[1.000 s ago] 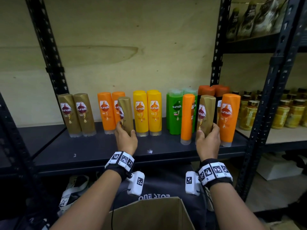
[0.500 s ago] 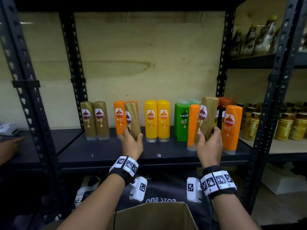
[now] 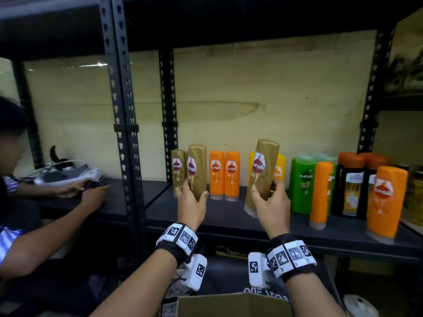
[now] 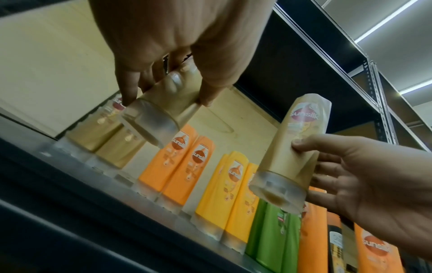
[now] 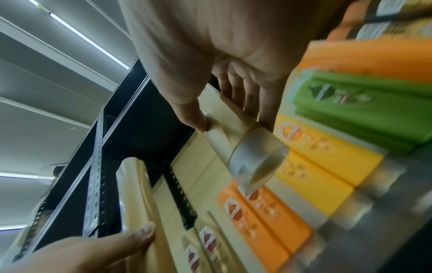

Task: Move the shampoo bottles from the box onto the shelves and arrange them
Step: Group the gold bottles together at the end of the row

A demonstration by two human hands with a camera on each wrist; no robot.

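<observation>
My left hand (image 3: 191, 202) grips a gold shampoo bottle (image 3: 196, 170) by its lower part, held above the dark shelf (image 3: 229, 219) just in front of the gold bottles (image 3: 178, 170) standing at the row's left end. My right hand (image 3: 270, 202) grips a second gold bottle (image 3: 262, 172), tilted, in front of the yellow bottles (image 3: 279, 168). In the left wrist view the left-hand bottle (image 4: 161, 110) hangs cap-down over the shelf, and the right-hand bottle (image 4: 294, 147) is off it too. The cardboard box (image 3: 229, 304) sits below my wrists.
Orange (image 3: 223, 175), green (image 3: 303, 181), black (image 3: 351, 186) and more orange bottles (image 3: 386, 200) fill the shelf to the right. A black upright (image 3: 124, 133) stands left of the row. Another person's hands (image 3: 91, 194) rest on the neighbouring left shelf.
Both hands have carried their gold bottles leftward along the shelf; the left one now reaches the gold pair, the right one sits before the yellow bottles. My view swung left.
</observation>
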